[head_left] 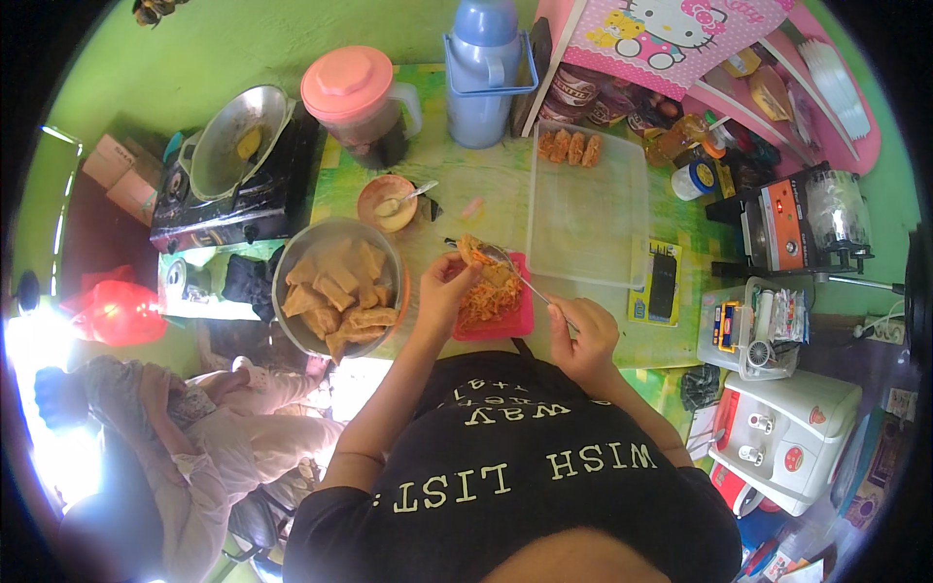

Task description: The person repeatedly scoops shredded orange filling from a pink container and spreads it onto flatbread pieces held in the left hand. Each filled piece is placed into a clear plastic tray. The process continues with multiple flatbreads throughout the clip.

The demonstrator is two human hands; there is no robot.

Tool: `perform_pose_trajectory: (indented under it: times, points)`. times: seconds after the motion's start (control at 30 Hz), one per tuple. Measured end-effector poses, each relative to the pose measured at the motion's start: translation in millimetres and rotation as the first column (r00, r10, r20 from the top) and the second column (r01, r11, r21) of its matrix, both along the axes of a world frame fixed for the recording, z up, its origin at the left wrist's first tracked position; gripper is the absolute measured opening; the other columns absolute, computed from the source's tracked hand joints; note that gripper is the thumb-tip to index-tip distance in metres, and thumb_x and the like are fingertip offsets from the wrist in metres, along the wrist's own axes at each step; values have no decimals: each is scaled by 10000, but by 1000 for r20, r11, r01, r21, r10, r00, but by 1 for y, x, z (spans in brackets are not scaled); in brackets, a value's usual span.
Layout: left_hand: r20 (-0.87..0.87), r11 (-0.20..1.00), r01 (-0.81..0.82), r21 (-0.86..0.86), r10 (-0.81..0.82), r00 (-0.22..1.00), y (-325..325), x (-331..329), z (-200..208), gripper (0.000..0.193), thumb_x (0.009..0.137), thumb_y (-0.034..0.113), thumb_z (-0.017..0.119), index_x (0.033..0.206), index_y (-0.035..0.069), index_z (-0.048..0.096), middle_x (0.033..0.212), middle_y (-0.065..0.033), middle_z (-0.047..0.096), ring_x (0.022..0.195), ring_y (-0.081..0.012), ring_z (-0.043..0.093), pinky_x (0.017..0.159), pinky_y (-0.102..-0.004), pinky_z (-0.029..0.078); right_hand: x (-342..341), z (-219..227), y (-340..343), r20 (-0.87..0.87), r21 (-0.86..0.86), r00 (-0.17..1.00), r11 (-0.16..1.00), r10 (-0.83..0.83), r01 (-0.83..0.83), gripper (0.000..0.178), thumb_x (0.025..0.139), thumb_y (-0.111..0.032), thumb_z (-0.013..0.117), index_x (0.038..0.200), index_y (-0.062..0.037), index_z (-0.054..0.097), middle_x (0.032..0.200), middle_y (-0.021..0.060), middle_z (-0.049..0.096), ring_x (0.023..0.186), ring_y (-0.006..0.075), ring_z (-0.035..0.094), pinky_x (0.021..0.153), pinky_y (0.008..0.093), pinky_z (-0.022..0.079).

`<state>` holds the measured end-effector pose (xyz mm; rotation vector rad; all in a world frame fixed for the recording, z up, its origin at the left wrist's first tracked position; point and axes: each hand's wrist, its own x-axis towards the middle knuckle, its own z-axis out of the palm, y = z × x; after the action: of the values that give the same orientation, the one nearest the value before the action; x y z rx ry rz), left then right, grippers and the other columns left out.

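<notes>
My left hand (447,287) pinches a brown piece of fried tofu (474,249) with orange shreds showing in it. The handle of a metal spoon (525,279) is in my right hand (585,333), and its bowl end is beside the tofu; I cannot tell whether they touch. Directly below both is a bright pink tray (521,325) of shredded orange filling (489,299). Left of my hands, a large round bowl (282,321) holds several brown tofu pieces (338,291). Ahead on the right lies a clear rectangular container (588,228) with several filled pieces (570,148) at its far end.
A small brown bowl (374,216) with a spoon stands ahead, before a pink-lidded pitcher (355,97) and a blue flask (481,87). A wok (238,141) sits on the stove at the left. A phone (664,282) lies right. Another person (194,447) sits at lower left.
</notes>
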<state>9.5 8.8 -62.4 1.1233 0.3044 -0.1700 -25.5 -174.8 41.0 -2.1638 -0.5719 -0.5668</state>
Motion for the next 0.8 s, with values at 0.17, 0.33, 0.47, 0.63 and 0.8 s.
perform_pose_trajectory:
  times: [0.17, 0.33, 0.47, 0.63, 0.8]
  points:
    - [-5, 1000, -6, -17, 6, 1000, 0, 1, -2, 277, 809, 108, 619, 1022, -49, 535, 899, -74, 592, 813, -117, 561, 738, -242, 453, -3, -9, -3, -10, -54, 1000, 998, 12, -13, 120, 744, -16, 610, 861, 10, 599, 640, 113, 561, 513, 258, 522, 464, 341, 389]
    - [-21, 1000, -20, -19, 20, 1000, -3, 0, 8, 277, 812, 111, 617, 1021, -51, 534, 891, -70, 588, 812, -118, 559, 739, -240, 447, -4, -17, 0, 26, -105, 999, 994, 36, -33, 137, 740, -19, 616, 870, 16, 597, 628, 107, 552, 506, 250, 514, 455, 340, 380]
    - [-24, 1000, -1, 7, 1, 1000, 0, 2, 3, 259, 818, 106, 609, 1020, -38, 534, 910, -66, 579, 828, -121, 553, 743, -239, 444, -3, -16, 1, 35, -98, 998, 994, 42, -38, 145, 735, -7, 617, 875, 24, 596, 613, 104, 538, 492, 246, 497, 448, 335, 370]
    - [-32, 999, -40, -24, 39, 999, -1, 0, 3, 277, 811, 101, 617, 1023, -53, 528, 913, -78, 580, 814, -123, 557, 741, -242, 452, -5, 2, -2, 43, -61, 999, 998, 6, -3, 150, 734, 9, 611, 882, 27, 596, 596, 104, 523, 474, 243, 480, 441, 335, 358]
    - [-5, 999, -22, -35, 22, 1000, -3, 0, 1, 266, 814, 98, 612, 1019, -50, 529, 906, -72, 578, 814, -122, 556, 736, -239, 452, -4, -6, -1, 49, -32, 999, 999, 24, -23, 142, 741, -1, 610, 881, 14, 596, 591, 100, 529, 474, 248, 489, 443, 346, 363]
